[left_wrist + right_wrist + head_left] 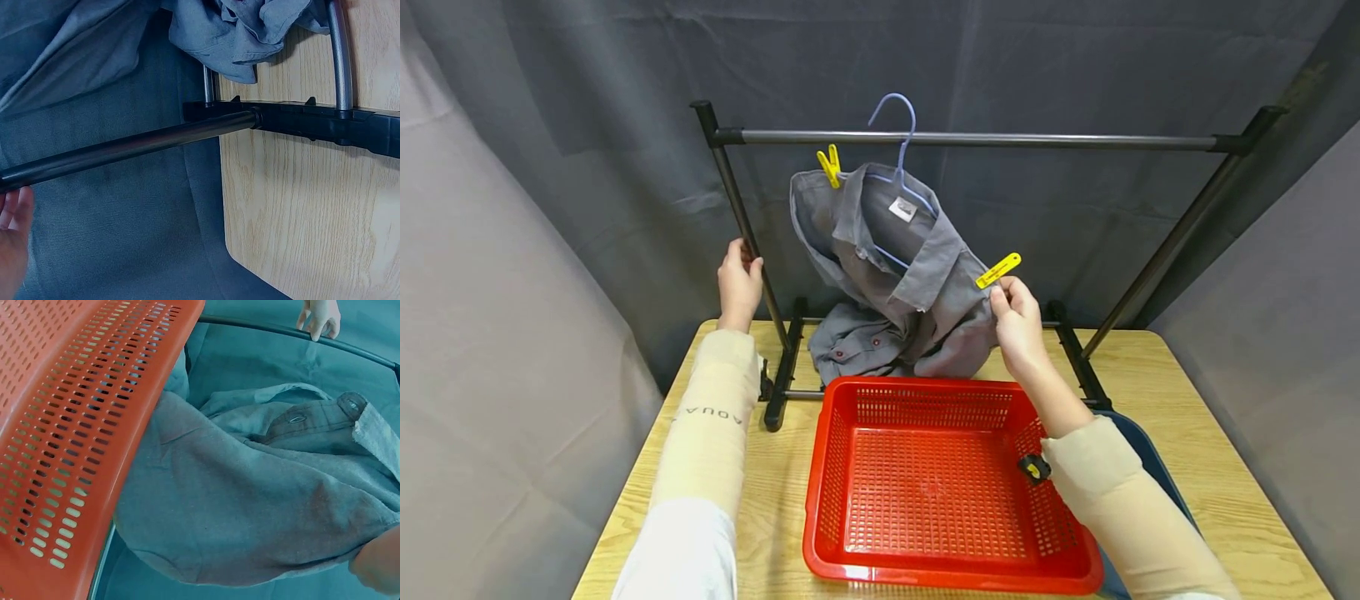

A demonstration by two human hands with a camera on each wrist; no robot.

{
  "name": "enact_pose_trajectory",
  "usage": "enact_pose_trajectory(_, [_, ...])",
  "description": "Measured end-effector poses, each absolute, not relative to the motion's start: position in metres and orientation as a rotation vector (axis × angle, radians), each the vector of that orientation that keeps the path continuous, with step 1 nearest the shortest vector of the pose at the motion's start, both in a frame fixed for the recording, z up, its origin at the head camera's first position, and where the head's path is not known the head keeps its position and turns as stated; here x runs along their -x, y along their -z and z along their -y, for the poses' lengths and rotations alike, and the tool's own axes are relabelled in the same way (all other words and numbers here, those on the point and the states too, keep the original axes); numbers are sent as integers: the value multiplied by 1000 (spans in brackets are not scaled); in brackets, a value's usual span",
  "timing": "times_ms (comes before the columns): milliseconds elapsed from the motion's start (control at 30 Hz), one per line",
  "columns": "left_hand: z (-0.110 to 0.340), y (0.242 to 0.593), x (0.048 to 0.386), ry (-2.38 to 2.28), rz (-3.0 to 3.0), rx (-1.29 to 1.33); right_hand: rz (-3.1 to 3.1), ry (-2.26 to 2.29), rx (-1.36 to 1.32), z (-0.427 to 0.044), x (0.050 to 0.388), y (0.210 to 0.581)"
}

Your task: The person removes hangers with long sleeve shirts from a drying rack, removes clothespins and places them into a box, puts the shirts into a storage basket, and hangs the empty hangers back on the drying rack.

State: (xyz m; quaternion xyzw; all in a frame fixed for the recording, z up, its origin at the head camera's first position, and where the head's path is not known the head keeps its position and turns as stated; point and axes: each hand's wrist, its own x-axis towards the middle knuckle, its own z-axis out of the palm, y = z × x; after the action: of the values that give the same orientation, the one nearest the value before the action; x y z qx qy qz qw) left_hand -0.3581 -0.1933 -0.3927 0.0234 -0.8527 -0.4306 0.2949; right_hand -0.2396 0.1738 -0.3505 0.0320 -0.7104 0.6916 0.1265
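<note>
Firstly, one grey cloth backdrop point(1075, 67), which hung behind everything. One wood-grain counter point(1210, 425), which carried the remainder. One black-and-metal garment rack point(992, 139), which stood at the counter's far side. One grey button-up shirt point(887, 292), which was on a hanger before the rack's left half, tilted down toward its right shoulder; lower folds lay bunched at the base. One red perforated plastic basket point(940, 575), which stood in front of the rack. One dark-blue container point(1156, 462), which showed at the basket's right, partly hidden by an arm. One periwinkle hanger point(904, 154), which ran inside the collar; its hook rose above the crossbar, though bearing could not be told. Left grip point(739, 283), which was lightly closed about the rack's left upright point(737, 204). Right grip point(1021, 321), which pinched the shirt's lower shoulder between thumb and fingers. Two yellow clothespins, one point(830, 167) on the higher shoulder, the other point(998, 271) just beside the right thumb. One white label point(902, 209), inside the collar.
</note>
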Motion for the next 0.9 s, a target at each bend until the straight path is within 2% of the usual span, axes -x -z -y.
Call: enact_pose_trajectory(900, [192,391,355,1154,2252,-44,1748,-2299,-482,-230,221,379])
